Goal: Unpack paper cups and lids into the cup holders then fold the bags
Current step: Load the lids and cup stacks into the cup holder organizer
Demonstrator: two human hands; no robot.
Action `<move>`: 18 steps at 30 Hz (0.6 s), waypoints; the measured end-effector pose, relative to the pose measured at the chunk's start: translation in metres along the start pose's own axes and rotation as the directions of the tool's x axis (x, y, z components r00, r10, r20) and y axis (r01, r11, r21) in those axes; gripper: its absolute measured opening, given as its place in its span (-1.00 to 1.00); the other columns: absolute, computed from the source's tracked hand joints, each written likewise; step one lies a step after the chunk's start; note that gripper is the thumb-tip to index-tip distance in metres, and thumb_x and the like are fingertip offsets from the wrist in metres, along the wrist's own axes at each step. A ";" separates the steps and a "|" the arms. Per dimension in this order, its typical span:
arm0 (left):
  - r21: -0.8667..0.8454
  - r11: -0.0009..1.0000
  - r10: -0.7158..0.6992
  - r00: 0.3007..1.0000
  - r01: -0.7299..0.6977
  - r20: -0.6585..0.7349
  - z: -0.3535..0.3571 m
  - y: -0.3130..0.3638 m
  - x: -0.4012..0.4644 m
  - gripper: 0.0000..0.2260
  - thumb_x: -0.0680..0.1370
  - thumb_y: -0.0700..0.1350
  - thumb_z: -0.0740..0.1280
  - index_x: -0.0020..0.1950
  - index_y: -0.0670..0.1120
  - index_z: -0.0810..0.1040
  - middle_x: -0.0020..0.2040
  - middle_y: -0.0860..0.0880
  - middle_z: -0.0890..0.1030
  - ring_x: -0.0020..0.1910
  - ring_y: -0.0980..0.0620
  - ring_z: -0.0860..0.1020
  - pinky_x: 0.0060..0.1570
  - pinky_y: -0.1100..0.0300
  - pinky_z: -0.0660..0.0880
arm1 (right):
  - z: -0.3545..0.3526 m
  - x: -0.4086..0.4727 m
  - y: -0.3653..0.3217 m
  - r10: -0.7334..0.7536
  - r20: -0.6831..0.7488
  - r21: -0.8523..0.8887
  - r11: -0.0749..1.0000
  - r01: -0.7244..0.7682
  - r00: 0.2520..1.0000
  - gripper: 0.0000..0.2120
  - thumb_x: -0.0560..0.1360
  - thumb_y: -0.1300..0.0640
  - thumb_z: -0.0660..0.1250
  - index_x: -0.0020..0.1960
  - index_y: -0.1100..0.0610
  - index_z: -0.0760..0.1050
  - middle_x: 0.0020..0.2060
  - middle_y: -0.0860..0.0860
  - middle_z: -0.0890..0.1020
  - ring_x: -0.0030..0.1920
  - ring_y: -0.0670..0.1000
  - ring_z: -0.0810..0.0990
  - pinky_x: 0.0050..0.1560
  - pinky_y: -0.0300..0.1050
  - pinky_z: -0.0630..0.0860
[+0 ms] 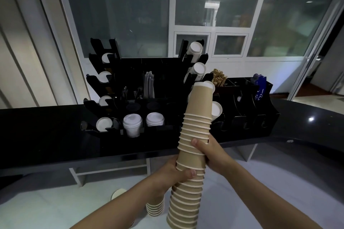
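Observation:
A tall stack of brown paper cups [197, 117] points bottom-up toward the black cup holder rack [188, 80] on the counter. My left hand [173, 174] grips the stack low down, thumb across its front. My right hand [210, 152] grips it a little higher from the right side. The rack's right column holds white-bottomed cups [195, 48], and its left column [104, 98] shows several white cup bottoms. White lids [132, 120] and a second lid pile [154, 118] sit in the rack's front wells. No bag is in view.
A short stack of brown cups [155, 208] and a single cup [118, 193] stand on the floor below the black counter [46, 135]. A second black organiser [251, 109] with wooden stirrers [218, 78] and a blue packet [259, 89] stands to the right. Windows lie behind.

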State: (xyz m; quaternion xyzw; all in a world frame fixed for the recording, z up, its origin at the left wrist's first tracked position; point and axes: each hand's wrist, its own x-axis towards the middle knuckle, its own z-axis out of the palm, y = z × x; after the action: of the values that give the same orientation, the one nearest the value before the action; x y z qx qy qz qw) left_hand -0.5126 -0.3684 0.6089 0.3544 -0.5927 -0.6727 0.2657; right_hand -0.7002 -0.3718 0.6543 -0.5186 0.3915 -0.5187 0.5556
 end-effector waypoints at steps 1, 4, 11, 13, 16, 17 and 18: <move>0.030 0.999 0.019 1.000 -0.018 -0.018 0.000 -0.001 0.000 -0.42 0.38 0.04 0.62 0.35 0.02 0.53 0.21 -0.07 0.68 0.21 -0.09 0.64 0.26 -0.07 0.55 | -0.003 0.003 -0.006 -0.027 -0.002 -0.037 0.999 0.027 1.000 -0.47 0.49 0.06 0.50 0.39 0.14 0.43 0.22 0.26 0.60 0.23 0.26 0.61 0.14 0.08 0.59; 0.107 0.994 0.035 0.992 -0.022 -0.120 -0.001 -0.012 0.005 -0.27 0.28 0.17 0.66 0.36 0.14 0.43 0.22 0.08 0.66 0.20 0.07 0.63 0.27 -0.01 0.55 | -0.014 0.008 -0.022 -0.070 -0.006 -0.159 0.985 0.068 0.998 -0.47 0.47 -0.02 0.53 0.37 0.02 0.45 0.22 0.18 0.62 0.25 0.21 0.61 0.18 0.13 0.60; 0.302 0.952 -0.002 0.983 0.058 -0.183 0.006 -0.046 0.023 -0.21 0.26 0.18 0.62 0.37 0.29 0.26 0.20 0.25 0.55 0.10 0.35 0.57 0.07 0.26 0.59 | -0.037 0.012 -0.036 -0.115 -0.062 -0.277 0.956 0.094 0.991 -0.30 0.42 -0.09 0.57 0.46 -0.13 0.32 0.26 0.00 0.61 0.29 0.06 0.60 0.15 -0.11 0.60; 0.339 0.938 -0.008 0.980 0.077 -0.200 0.010 -0.055 0.029 -0.18 0.24 0.16 0.61 0.36 0.28 0.20 0.20 0.25 0.52 0.08 0.36 0.56 -0.06 0.37 0.55 | -0.044 0.012 -0.039 -0.118 -0.080 -0.285 0.954 0.091 0.990 -0.25 0.40 -0.08 0.58 0.47 -0.13 0.29 0.27 -0.03 0.61 0.29 0.03 0.59 0.17 -0.11 0.59; 0.367 0.922 -0.048 0.978 0.122 -0.205 0.018 -0.067 0.033 -0.13 0.22 0.19 0.57 0.35 0.28 0.10 0.21 0.28 0.45 0.11 0.34 0.51 -0.11 0.44 0.44 | -0.052 0.009 -0.038 -0.111 -0.090 -0.308 0.948 0.078 0.990 -0.18 0.36 -0.09 0.60 0.49 -0.12 0.24 0.28 -0.04 0.59 0.30 0.01 0.59 0.27 0.03 0.55; 0.363 0.924 -0.047 0.977 0.122 -0.210 0.022 -0.070 0.034 -0.13 0.21 0.19 0.56 0.35 0.27 0.10 0.22 0.28 0.45 0.12 0.33 0.50 -0.09 0.44 0.44 | -0.054 0.008 -0.036 -0.108 -0.088 -0.320 0.945 0.074 0.990 -0.16 0.36 -0.10 0.60 0.50 -0.11 0.24 0.28 -0.03 0.59 0.30 0.01 0.59 0.29 0.07 0.54; 0.360 0.925 -0.042 0.975 0.120 -0.219 0.026 -0.073 0.034 -0.12 0.20 0.19 0.56 0.36 0.24 0.10 0.23 0.26 0.45 0.15 0.30 0.50 -0.05 0.43 0.46 | -0.056 0.007 -0.035 -0.103 -0.083 -0.331 0.941 0.070 0.991 -0.15 0.35 -0.12 0.60 0.50 -0.11 0.23 0.28 -0.04 0.59 0.30 0.00 0.59 0.29 0.08 0.54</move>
State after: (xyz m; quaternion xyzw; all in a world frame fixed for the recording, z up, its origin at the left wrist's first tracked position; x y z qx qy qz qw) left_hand -0.5498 -0.3680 0.5330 0.4904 -0.6629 -0.5186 0.2261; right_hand -0.7597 -0.3854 0.6802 -0.5940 0.4762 -0.4953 0.4184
